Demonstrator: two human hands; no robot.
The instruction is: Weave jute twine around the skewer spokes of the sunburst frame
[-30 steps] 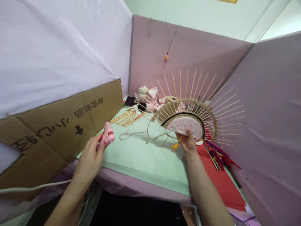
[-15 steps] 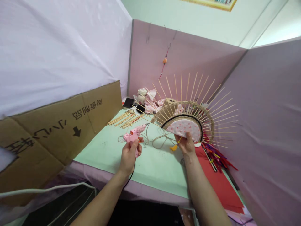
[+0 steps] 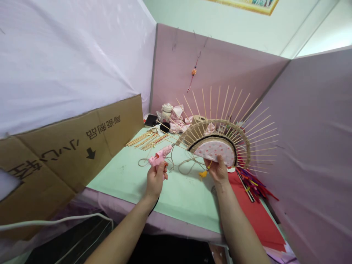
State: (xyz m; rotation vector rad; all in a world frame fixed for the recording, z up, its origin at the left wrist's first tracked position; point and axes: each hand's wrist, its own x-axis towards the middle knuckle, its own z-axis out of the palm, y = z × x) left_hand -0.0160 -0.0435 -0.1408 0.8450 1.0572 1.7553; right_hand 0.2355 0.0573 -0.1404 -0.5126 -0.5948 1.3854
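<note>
My left hand (image 3: 157, 176) is wrapped round the handle of a pink hot glue gun (image 3: 159, 156), its nozzle pointing up and right at the left end of the twine band. In my right hand (image 3: 218, 169) is a half-round fan (image 3: 213, 149), gripped at its lower edge with the thumb in front. The fan has a white centre with pink spots, a black rim, and thin wooden sticks spreading outward. Twine (image 3: 246, 141) is woven across the sticks as an arched band. From the fan's base hangs a yellow tassel (image 3: 203, 173). Loose twine (image 3: 189, 167) lies curled on the table behind.
Thin wooden sticks (image 3: 143, 139) lie at the table's back left, near a phone (image 3: 150, 120) and a white jar (image 3: 166, 110). Red sheets (image 3: 247, 216) and colourful fuzzy strips (image 3: 254, 185) are at the right. A cardboard panel (image 3: 68, 154) borders the left side.
My left hand has moved the glue gun slightly right, bringing the nozzle up to the twine band's left end. The fan stays almost still in my right hand.
</note>
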